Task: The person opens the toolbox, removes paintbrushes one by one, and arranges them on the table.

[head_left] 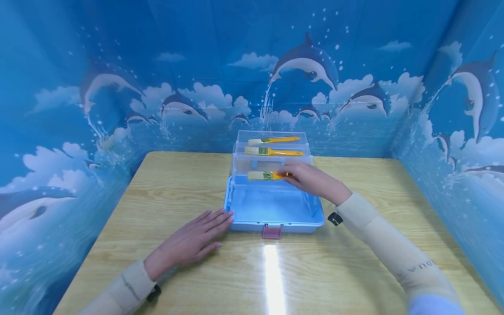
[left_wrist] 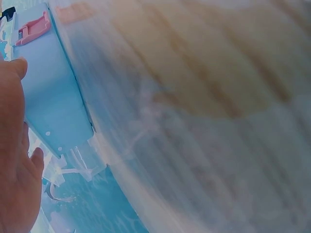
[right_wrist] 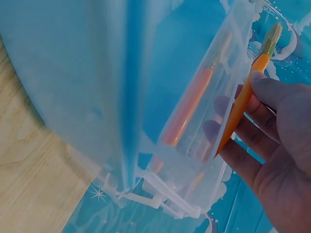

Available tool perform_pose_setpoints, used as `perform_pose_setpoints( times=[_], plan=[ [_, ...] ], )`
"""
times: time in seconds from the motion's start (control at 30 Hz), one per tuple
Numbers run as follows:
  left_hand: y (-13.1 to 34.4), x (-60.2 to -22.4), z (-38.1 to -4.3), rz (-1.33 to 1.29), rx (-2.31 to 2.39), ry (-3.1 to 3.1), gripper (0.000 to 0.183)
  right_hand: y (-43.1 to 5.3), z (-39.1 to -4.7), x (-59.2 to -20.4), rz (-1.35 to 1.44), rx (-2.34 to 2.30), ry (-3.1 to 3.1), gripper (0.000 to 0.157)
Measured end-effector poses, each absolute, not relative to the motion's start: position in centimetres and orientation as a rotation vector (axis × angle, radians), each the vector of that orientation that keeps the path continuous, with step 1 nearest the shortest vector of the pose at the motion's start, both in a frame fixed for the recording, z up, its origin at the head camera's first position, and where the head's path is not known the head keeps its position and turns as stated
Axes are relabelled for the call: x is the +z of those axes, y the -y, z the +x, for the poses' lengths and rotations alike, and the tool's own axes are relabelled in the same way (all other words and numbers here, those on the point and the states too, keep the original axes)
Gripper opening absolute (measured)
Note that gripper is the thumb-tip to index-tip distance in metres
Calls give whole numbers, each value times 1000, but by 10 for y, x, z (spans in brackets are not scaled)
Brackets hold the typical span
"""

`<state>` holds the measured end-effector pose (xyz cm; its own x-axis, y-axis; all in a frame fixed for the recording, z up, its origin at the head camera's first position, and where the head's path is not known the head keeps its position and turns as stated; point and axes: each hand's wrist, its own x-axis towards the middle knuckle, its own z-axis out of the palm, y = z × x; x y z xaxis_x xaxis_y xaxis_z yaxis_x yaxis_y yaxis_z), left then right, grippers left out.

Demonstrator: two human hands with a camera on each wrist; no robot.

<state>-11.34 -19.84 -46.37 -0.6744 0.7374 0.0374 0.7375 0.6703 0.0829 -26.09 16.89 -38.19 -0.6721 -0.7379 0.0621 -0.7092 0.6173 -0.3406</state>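
A blue toolbox [head_left: 271, 208] stands open on the table, its clear tiered trays [head_left: 240, 164] raised at the back. My right hand [head_left: 305, 177] pinches the yellow handle of a paintbrush [head_left: 261, 176] over the lowest tier; in the right wrist view the same paintbrush [right_wrist: 248, 92] lies between thumb and fingers, next to a tray's clear wall. Two more paintbrushes, an upper one [head_left: 283, 140] and a middle one [head_left: 285, 152], lie in the higher tiers. My left hand [head_left: 197, 236] has straight fingers, with its fingertips touching the toolbox's front left corner.
The toolbox's pink latch [head_left: 272, 232] hangs down at its front. Under everything is a wood-grain table [head_left: 181, 188]. Blue cloth walls [head_left: 212, 52] printed with dolphins enclose the table at the back and sides. A bright light reflection lies on the tabletop in front of the toolbox.
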Motion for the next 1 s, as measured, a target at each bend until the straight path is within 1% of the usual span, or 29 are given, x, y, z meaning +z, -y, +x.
perform_pose_setpoints(
  times=[0.57,1.0],
  plan=[
    [199,-466,-113,-1279,-120,2804,69,-194,-241,-380,-1185,-628,-2814,28],
    [199,-466,-113,-1264,-134,2822,69,-214,-239,-380,-1145,-771,-2881,31]
  ],
)
